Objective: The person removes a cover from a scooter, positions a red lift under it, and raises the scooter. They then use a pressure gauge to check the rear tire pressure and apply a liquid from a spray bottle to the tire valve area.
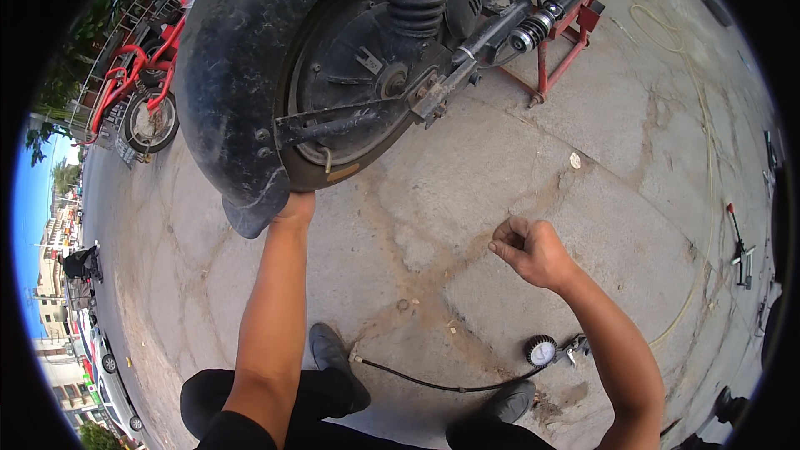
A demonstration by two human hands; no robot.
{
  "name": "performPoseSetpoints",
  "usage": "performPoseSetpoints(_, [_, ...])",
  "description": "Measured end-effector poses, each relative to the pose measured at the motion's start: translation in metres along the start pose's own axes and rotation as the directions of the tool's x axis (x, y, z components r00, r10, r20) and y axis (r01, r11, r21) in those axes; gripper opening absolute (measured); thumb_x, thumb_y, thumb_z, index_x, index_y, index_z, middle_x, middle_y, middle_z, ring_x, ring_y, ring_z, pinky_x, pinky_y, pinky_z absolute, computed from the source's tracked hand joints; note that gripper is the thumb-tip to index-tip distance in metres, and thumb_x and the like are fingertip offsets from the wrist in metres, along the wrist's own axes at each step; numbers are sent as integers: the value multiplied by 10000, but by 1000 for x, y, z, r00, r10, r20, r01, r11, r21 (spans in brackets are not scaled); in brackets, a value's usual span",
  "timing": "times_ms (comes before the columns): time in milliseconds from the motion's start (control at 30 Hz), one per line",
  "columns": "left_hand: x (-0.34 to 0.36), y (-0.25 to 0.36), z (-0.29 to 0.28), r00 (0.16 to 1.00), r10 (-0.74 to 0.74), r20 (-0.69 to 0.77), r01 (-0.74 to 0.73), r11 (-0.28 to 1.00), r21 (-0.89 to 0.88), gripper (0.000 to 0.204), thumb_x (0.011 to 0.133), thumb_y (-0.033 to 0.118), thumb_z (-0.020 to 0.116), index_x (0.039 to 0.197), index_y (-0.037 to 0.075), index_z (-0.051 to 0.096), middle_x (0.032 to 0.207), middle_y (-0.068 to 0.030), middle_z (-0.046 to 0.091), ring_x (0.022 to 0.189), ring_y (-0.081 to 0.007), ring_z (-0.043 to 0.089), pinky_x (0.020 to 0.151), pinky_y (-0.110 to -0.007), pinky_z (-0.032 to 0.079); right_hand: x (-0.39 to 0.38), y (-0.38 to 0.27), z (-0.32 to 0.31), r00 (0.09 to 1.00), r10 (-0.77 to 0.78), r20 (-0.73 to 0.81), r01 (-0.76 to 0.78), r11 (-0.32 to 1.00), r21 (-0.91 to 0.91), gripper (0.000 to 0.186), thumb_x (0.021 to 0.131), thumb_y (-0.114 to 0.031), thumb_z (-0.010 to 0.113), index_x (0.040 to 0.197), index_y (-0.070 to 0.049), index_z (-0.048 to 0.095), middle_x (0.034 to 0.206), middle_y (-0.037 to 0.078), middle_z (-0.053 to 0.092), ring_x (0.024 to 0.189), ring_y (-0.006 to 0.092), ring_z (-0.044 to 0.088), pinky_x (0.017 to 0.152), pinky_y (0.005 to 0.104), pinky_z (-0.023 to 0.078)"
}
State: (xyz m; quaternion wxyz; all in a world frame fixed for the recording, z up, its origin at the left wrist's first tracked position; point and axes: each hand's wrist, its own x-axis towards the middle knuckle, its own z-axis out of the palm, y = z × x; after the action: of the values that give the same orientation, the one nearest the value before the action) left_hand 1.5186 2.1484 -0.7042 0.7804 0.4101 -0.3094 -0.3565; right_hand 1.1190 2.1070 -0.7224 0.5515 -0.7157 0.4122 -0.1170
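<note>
A wheel with a black tyre (367, 160) and a dark hub (360, 71) is in front of me, at the top of the head view. Around its left side curves a scuffed black mudguard (223, 92). My left hand (295, 208) reaches up behind the mudguard's lower end, against the tyre; its fingers are hidden. A short valve stem (327, 158) sticks out near the rim. Over the pavement, apart from the wheel, my right hand (533, 252) is curled with thumb and fingertips drawn together; anything between them is too small to make out.
By my feet lies a tyre inflator with a round gauge (542, 352) and black hose (450, 387). A red stand (550, 75) is under the vehicle. A pale hose (707, 133) and a red-tipped tool (738, 246) lie right. A red tricycle (142, 87) is parked left.
</note>
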Motion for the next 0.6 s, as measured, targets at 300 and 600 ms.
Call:
performPoseSetpoints(300, [-69, 46, -29, 817, -474, -330, 513, 332, 792, 476, 1015, 342, 588, 1379, 45, 509, 1393, -118, 550, 1232, -214, 568, 1037, -359, 459, 109, -134, 125, 980, 88, -179, 119, 463, 878, 151, 910, -49, 709, 1000, 57, 651, 873, 108, 703, 800, 172, 700, 741, 296, 592])
performPoseSetpoints(600, [-82, 156, 41, 766, -626, 145, -298, -147, 943, 379, 950, 307, 641, 1122, -29, 673, 1034, -217, 721, 971, -363, 699, 860, -423, 534, 110, -155, 189, 946, 175, -272, 273, 16, 962, 181, 930, -22, 691, 1070, 66, 618, 965, 129, 691, 839, 197, 709, 784, 314, 608])
